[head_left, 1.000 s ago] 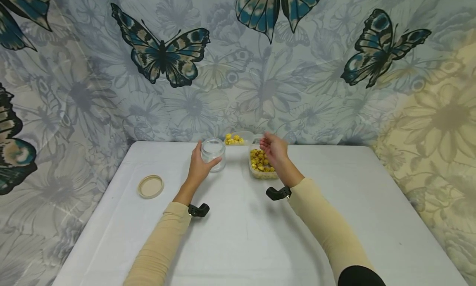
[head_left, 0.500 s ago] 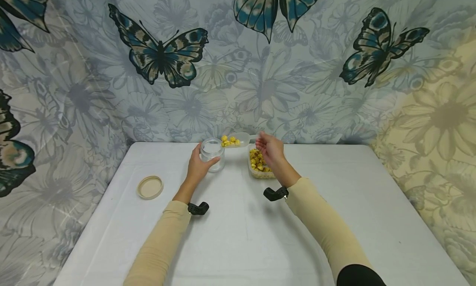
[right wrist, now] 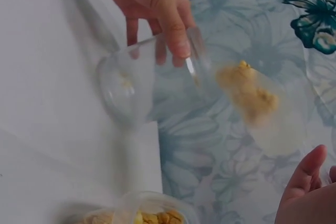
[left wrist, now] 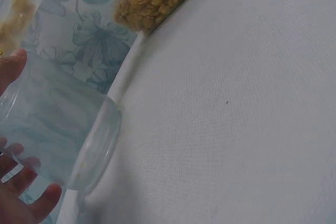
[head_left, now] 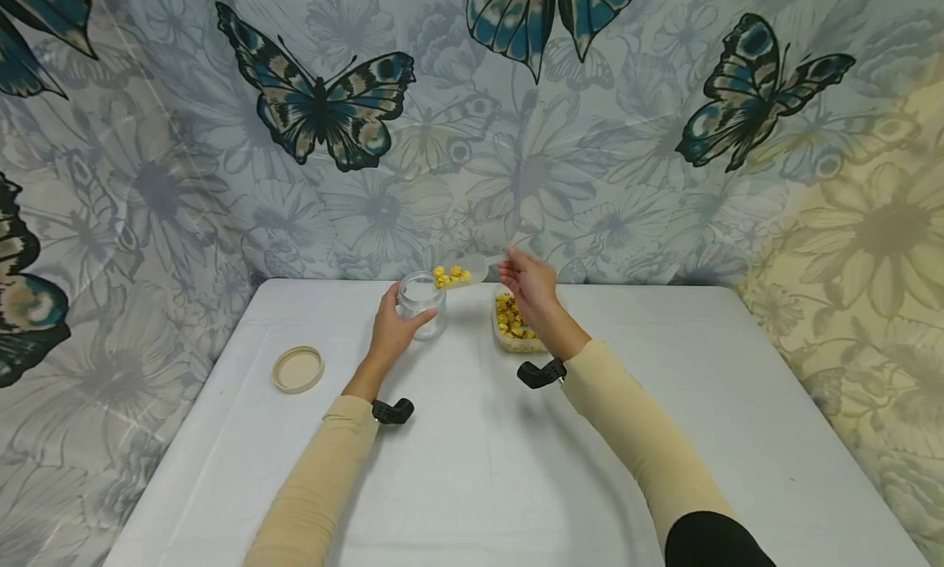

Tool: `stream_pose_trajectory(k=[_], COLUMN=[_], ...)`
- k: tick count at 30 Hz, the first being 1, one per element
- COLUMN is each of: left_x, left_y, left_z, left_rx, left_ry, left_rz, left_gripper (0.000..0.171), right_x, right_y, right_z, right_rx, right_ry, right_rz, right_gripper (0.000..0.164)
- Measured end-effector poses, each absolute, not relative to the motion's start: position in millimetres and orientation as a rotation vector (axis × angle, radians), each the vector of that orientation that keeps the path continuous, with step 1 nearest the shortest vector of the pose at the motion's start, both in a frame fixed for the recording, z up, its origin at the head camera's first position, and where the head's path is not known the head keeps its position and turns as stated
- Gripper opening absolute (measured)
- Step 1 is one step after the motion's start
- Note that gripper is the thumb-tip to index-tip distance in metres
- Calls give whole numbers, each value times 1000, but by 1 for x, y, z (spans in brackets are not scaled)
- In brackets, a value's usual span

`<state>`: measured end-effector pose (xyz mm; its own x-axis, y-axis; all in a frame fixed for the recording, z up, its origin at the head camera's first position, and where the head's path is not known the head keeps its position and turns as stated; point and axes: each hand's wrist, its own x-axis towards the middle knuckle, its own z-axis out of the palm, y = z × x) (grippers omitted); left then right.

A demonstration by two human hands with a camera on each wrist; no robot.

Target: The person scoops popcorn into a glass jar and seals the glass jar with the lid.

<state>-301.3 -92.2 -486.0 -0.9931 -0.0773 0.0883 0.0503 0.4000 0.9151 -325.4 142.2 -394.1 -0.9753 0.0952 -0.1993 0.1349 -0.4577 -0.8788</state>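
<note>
My left hand [head_left: 392,328] grips a clear jar [head_left: 431,324] by its side, thumb on the near right and fingers round the left; the jar stands upright at the table's back edge. In the right wrist view the jar [right wrist: 173,87] looks almost bare inside, with a small yellowish speck near its base. My right hand [head_left: 533,287] holds a translucent scoop [head_left: 475,266] by its handle, raised and tilted down to the left. Yellow popcorn [head_left: 451,276] lies in the scoop, its front end at the jar's mouth. Below my right hand sits a clear plastic tub [head_left: 516,346] of popcorn.
A round cream-rimmed lid [head_left: 298,369] lies on the white table [head_left: 457,469], left of my left forearm. Close behind the table hangs a butterfly-patterned cloth [head_left: 531,182].
My right hand has moved left and up, bringing the scoop of popcorn from beside the jar to its rim and tilting it. The left hand and jar stay in place.
</note>
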Motion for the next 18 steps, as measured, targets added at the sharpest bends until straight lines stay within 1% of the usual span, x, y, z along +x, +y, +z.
stream_pose_trajectory(k=[3,6,8,13,18], left_x=[-301,-302,-302,-302,-302], left_y=[-92,-92,-92,-93,-94], left_z=[-486,-486,-485,-486,-487], left_rx=[27,30,30,19,5], left_ry=[-2537,-2544,-2549,-2561,-2562], left_rz=[-1664,-1667,-1668,-1657,-1645], left_gripper=[93,93,94,93,93], right_x=[-326,-327,-328,-329,-330], right_y=[139,135,132,126,122], right_z=[-392,-391,-390,-389,-385], right_rx=[314,299,299,291,276], right_ry=[1670,1717,1741,1814,1895], right_rz=[-2643,-2645,-2647,-2631,-2599], right_gripper=[16,14,16,28,24])
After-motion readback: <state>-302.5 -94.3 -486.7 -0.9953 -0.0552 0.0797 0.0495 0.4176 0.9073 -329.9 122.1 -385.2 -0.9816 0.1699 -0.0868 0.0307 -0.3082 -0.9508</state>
